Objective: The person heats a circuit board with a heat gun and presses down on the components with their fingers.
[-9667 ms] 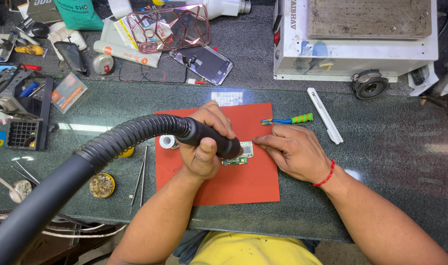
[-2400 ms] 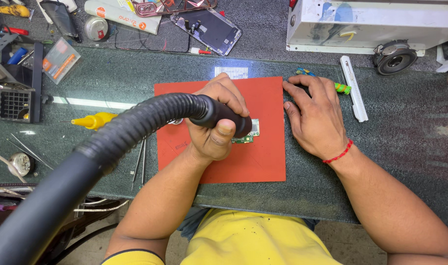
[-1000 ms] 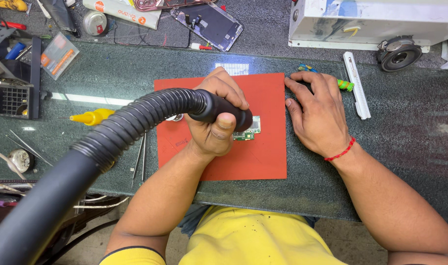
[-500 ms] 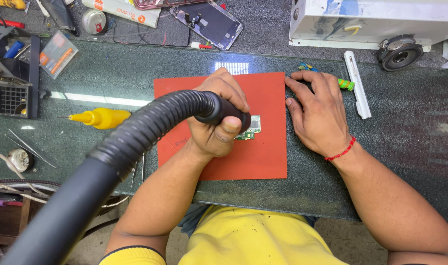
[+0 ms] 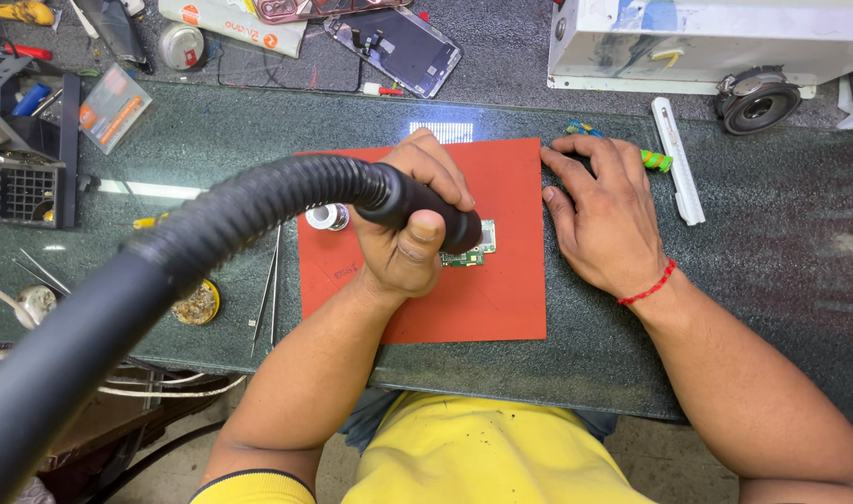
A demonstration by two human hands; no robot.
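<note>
Our left hand (image 5: 412, 224) is wrapped around the black handle of a hose (image 5: 258, 201), nozzle tip down over a small green board (image 5: 471, 250). The board lies on a red mat (image 5: 501, 299) at the middle of the bench (image 5: 772, 271), partly hidden by the nozzle. Our right hand (image 5: 606, 217) rests flat and open, palm down, at the mat's right edge, holding nothing; a red thread circles its wrist. A solder spool (image 5: 330, 217) sits on the mat just left of the left hand. Tweezers (image 5: 267, 294) lie off the mat's left side. Beyond the right fingertips, a green-handled tool (image 5: 652, 160) and a white bar (image 5: 678, 161).
</note>
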